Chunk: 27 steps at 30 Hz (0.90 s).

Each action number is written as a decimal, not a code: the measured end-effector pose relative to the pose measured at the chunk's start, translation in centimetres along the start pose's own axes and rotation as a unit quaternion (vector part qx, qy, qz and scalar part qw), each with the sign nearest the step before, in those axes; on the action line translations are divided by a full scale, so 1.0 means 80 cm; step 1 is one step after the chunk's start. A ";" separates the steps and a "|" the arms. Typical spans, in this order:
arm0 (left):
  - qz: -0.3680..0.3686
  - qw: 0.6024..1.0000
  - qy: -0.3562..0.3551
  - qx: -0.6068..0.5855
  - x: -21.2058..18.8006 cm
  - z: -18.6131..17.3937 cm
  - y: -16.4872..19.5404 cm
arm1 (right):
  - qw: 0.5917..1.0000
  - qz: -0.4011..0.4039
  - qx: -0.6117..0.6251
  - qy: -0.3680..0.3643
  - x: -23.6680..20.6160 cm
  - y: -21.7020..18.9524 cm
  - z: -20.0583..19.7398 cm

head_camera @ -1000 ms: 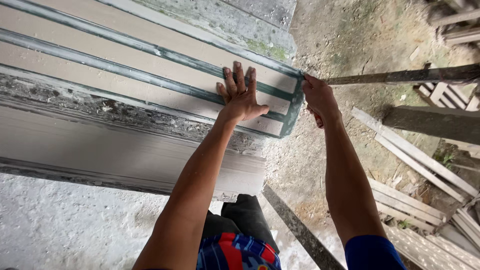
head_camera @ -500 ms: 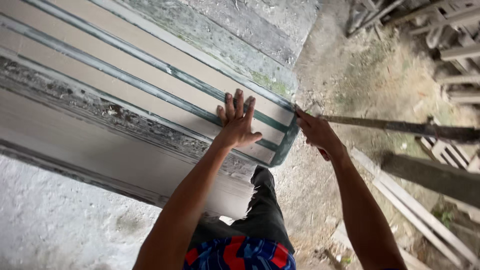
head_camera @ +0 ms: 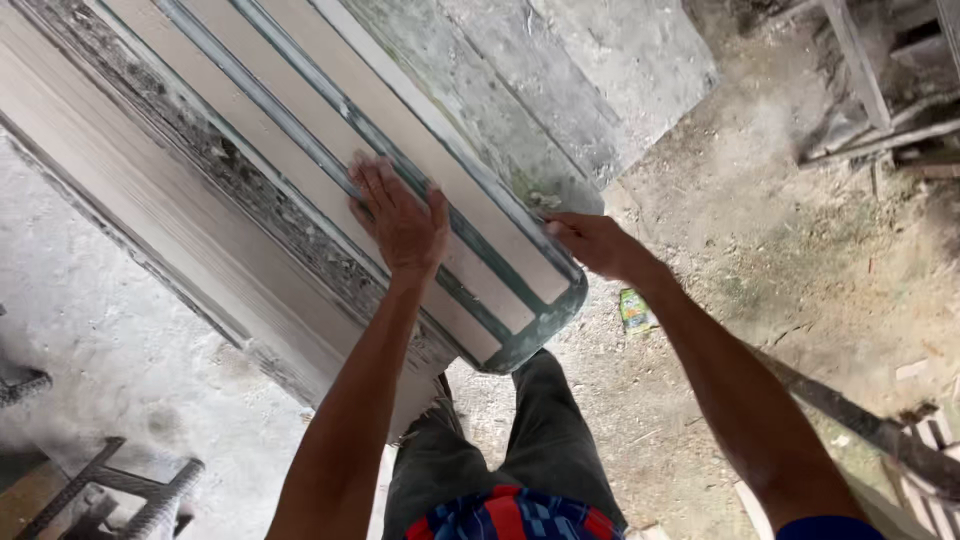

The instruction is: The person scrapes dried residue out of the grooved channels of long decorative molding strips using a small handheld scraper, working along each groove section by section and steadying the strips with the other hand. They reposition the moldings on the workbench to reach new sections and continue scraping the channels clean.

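Bare, dusty ground [head_camera: 800,250] and a rough grey floor surround a long moulded panel [head_camera: 300,170] with pale strips and green-grey ridges, which runs from the upper left down to a rounded end near the person's knees. Compared with a second ago, the panel now lies steeper across the view and its rounded end has come closer to the body; the dark metal bar that the right hand was meeting at the panel's corner is no longer at that hand — a similar bar [head_camera: 860,420] lies on the ground at lower right, well apart. Judging by this, the work has shifted from the bar to the panel's own surface.

The left hand [head_camera: 400,220] lies flat on a pale strip, fingers spread and fully open, palm pressing down, grasping nothing. The right hand [head_camera: 595,245] rests at the panel's far edge near the rounded end, fingers loosely curled against the rim; whether it pinches anything there cannot be told. A small green packet [head_camera: 634,310] lies in the dirt just beside the panel's end.
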State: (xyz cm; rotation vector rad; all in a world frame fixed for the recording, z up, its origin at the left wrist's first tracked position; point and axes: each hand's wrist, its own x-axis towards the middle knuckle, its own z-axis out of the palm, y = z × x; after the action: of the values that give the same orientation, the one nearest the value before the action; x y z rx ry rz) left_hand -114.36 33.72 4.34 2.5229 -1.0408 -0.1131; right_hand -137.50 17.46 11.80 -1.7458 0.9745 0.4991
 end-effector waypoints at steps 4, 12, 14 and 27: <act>-0.028 0.997 -0.040 0.055 0.012 -0.010 0.012 | 0.987 0.146 -0.037 -0.054 0.005 0.005 0.001; -0.072 0.994 -0.080 0.029 0.024 -0.020 0.024 | 0.996 0.051 -0.030 -0.060 -0.028 0.067 -0.006; -0.063 0.995 -0.057 0.043 0.027 -0.020 0.024 | 0.988 0.134 -0.039 -0.068 0.035 0.011 -0.008; -0.051 0.997 -0.049 0.041 0.038 -0.012 0.014 | 0.958 -0.248 -0.128 0.062 0.156 -0.151 -0.046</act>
State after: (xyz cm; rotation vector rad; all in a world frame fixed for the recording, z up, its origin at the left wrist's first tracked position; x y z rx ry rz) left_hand -112.71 31.25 5.90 2.6680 -0.9723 -0.2288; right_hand -120.91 11.12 11.20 -2.1876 0.5333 0.1948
